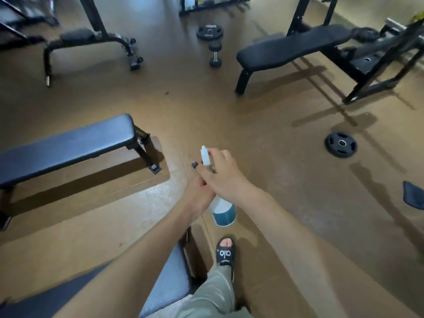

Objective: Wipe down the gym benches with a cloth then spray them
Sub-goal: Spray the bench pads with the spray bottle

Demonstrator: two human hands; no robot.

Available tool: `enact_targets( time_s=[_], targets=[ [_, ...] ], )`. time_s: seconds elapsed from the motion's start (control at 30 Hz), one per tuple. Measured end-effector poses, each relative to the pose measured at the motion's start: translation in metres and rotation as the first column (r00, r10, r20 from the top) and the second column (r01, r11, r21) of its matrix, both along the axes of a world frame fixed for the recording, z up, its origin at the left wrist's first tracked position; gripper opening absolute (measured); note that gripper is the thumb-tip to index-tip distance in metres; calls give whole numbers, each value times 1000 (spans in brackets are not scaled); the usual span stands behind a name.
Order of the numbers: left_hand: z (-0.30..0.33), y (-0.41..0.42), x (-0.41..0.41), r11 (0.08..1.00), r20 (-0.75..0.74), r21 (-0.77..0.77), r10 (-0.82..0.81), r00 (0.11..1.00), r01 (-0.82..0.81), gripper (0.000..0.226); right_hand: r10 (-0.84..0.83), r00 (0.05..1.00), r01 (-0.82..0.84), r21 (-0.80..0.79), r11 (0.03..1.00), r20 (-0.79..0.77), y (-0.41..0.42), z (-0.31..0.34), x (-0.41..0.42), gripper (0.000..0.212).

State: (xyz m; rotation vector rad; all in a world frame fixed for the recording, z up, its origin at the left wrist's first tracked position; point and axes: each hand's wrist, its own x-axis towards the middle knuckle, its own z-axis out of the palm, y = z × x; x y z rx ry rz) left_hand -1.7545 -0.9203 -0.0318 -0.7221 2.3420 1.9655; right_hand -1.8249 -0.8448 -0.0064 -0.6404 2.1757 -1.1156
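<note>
Both hands are wrapped on one spray bottle (222,211), held in the air over the brown floor (263,138). Its body is gripped low by the left hand (199,195); its neck and white head are covered from above by the right hand (223,174), fingers curled near the trigger, though whether the trigger is actually being pressed cannot be told. The nozzle is pointed forward and a little left, toward open floor rather than squarely at any pad.

Several risks can be judged from this. If the trigger is squeezed now, mist would likely be thrown onto the floor – a slip hazard beside the sandalled foot (225,251) – instead of onto the near bench (66,143) at the left. With two hands crowded on a small bottle, the head could be twisted loose or the bottle fumbled. No cloth can be seen in either hand; a dark, cloth-like piece (414,195) is lying on the floor at the far right, well apart from the hands, but what it is cannot be confirmed.

The bottle is placed between the near bench and the farther bench (293,45) at upper right – touching neither, with a padded seat (169,269) just below the left forearm
</note>
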Motion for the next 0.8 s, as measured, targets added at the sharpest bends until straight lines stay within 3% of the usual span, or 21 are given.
enact_targets(
  time_s=[0.13,0.23,0.4,0.57,0.8],
  targets=[
    [-14,-55,-61,994,-7,54,100,995,-100,38,73,997,-74,12,997,38,-42,-4,-66,54],
    [-21,-107,-99,983,4,-1,186,983,-186,58,175,983,-178,45,983,54,-80,0,-114,58],
    [-11,-181,-133,924,26,-122,369,929,-363,41,230,956,-230,-25,973,182,-158,5,-168,61],
    [0,-248,-161,840,60,-167,531,845,-516,38,305,940,-299,-60,952,151,-244,-1,-221,43],
    [-12,-334,-190,676,102,-161,736,669,-719,29,284,946,-281,-39,959,155,-362,-47,-288,19]
  ],
)
